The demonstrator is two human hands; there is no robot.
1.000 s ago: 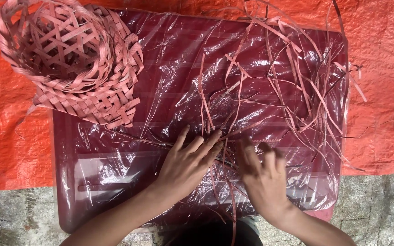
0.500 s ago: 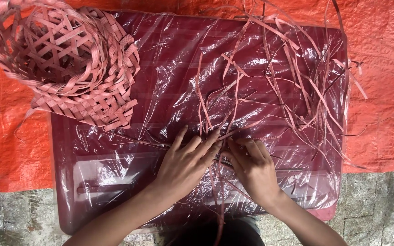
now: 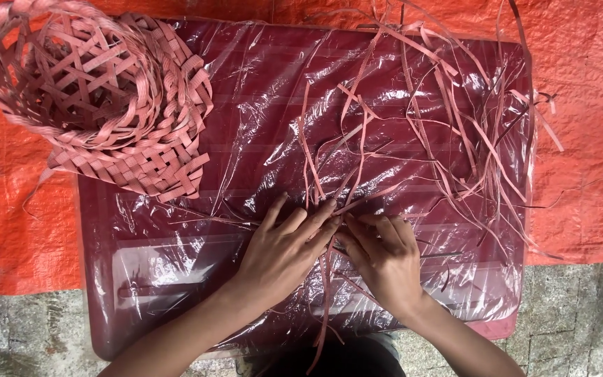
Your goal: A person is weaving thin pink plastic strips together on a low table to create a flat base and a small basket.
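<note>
My left hand [image 3: 284, 248] lies flat on several thin pink strips [image 3: 329, 209], fingers spread and pointing up right. My right hand [image 3: 382, 258] sits right beside it, fingers curled and pinching the same strips where they cross near the front middle of the low maroon table [image 3: 141, 279]. The table is wrapped in clear plastic. More loose pink strips [image 3: 455, 119] fan out over the table's right half, some trailing off its edge. One strip runs down between my wrists toward my lap.
A woven pink basket [image 3: 57, 77] rests on a flat woven mat [image 3: 155, 160] at the table's far left corner. An orange tarp [image 3: 581, 139] lies under the table. Grey paving stones [image 3: 581, 321] show along the near edge.
My right hand has slid left, closing the gap to my left hand, and now grips the crossing strips. The camera view has shifted slightly; basket and loose strips stay where they were.
</note>
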